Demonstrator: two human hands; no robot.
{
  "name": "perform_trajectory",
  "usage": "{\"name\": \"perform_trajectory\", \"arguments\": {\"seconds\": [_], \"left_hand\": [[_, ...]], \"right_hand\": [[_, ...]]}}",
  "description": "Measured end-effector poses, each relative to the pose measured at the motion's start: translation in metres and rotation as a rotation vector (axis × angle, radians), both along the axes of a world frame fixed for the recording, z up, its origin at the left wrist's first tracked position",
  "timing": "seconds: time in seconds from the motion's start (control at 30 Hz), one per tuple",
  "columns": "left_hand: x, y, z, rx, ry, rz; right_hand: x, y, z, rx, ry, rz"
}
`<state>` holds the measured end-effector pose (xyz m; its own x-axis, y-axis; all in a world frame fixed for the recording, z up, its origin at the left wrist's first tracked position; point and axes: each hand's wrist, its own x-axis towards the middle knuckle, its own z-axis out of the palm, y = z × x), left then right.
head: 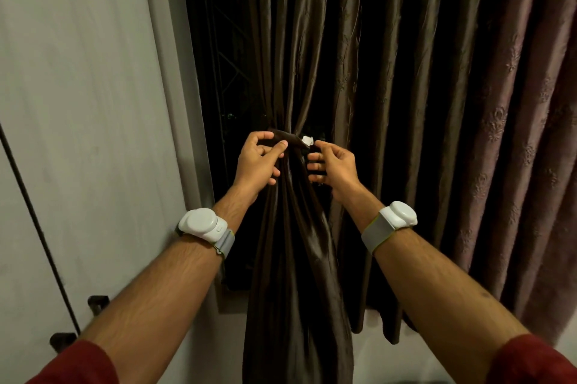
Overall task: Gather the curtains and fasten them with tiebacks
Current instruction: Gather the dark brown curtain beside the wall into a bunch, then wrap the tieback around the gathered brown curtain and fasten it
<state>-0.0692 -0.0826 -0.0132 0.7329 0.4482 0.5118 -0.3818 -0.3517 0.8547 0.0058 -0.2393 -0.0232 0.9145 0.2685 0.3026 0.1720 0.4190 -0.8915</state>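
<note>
Fastening step: left grip (pixel 260 159) pinches the tieback (pixel 288 139) around the gathered curtain (pixel 296 212); right grip (pixel 332 162), released just beside, must probably press the white tab (pixel 307 140) closed

Single head cam, wide-angle, looking forward and slightly down from the person's head, close in on the gathered curtain (pixel 293 227); both forearms are entering from the bottom corners. No second view overlapping.
</note>
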Motion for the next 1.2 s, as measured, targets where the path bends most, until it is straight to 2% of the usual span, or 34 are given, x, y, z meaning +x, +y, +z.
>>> {"name": "perform_trajectory", "arguments": {"seconds": [0.23, 0.37, 0.5, 0.6, 0.67, 0.73, 0.8, 0.9, 1.0, 1.07, 1.2], "left_hand": [[0.025, -0.029, -0.003, 0.022, -0.011, -0.085], [0.055, -0.057, -0.008, 0.037, -0.048, -0.143], [0.083, -0.071, -0.010, 0.096, -0.039, -0.096], [0.112, -0.083, -0.009, 0.222, -0.030, -0.018], [0.132, -0.090, -0.010, 0.327, 0.002, 0.084], [0.144, -0.100, -0.010, 0.338, 0.081, 0.122], [0.152, -0.113, -0.013, 0.345, 0.074, 0.120], [0.156, -0.134, -0.019, 0.394, -0.056, 0.030], [0.156, -0.154, -0.020, 0.360, -0.050, -0.133], [0.159, -0.156, -0.018, 0.370, -0.070, -0.153], [0.163, -0.144, -0.007, 0.101, -0.225, 0.040]], "right_hand": [[0.007, 0.002, -0.004, -0.130, -0.094, -0.031], [0.023, -0.017, -0.011, -0.162, -0.156, -0.189], [0.041, -0.045, -0.019, -0.102, -0.136, -0.347], [0.058, -0.073, -0.022, -0.131, -0.163, -0.406], [0.069, -0.088, -0.019, -0.184, -0.237, -0.453], [0.081, -0.099, -0.012, -0.245, -0.358, -0.469], [0.093, -0.105, -0.004, -0.302, -0.498, -0.457], [0.108, -0.104, 0.008, -0.430, -0.617, -0.382], [0.124, -0.100, 0.015, -0.562, -0.577, -0.363], [0.132, -0.106, 0.019, -0.515, -0.496, -0.439], [0.138, -0.133, 0.016, -0.243, -0.380, -0.497]]}}
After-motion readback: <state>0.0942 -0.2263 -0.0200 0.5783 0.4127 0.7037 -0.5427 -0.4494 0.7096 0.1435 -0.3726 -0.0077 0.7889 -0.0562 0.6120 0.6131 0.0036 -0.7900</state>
